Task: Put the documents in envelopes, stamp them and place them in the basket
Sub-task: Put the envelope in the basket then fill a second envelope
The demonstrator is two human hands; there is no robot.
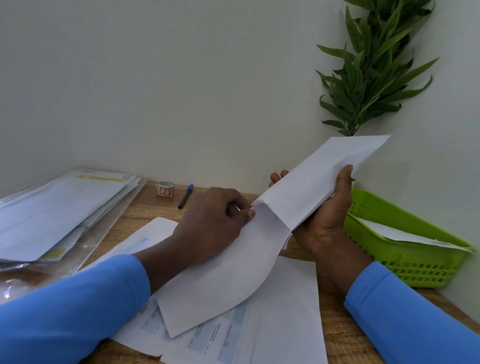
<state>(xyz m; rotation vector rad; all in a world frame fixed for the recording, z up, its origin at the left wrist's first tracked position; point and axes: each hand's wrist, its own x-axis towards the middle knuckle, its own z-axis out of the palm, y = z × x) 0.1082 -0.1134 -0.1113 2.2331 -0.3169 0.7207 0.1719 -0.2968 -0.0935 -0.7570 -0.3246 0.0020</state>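
My right hand point(324, 219) grips a white envelope point(317, 177) tilted up to the right, its open mouth facing left. My left hand point(216, 220) pinches a folded white document point(219, 281) at the envelope's mouth; the document's upper end sits partly inside the envelope. Several printed documents point(243, 342) lie on the wooden table point(344, 338) beneath my hands. A lime green basket point(412, 269) stands at the right with one white envelope point(405, 236) lying in it. A roll of stamps point(165, 188) sits near the wall.
A stack of white envelopes in clear plastic wrap point(52, 215) fills the table's left side. A black pen with a blue cap point(185, 196) lies beside the stamp roll. A green leafy plant point(372, 61) rises in the right corner. Walls close in behind and to the right.
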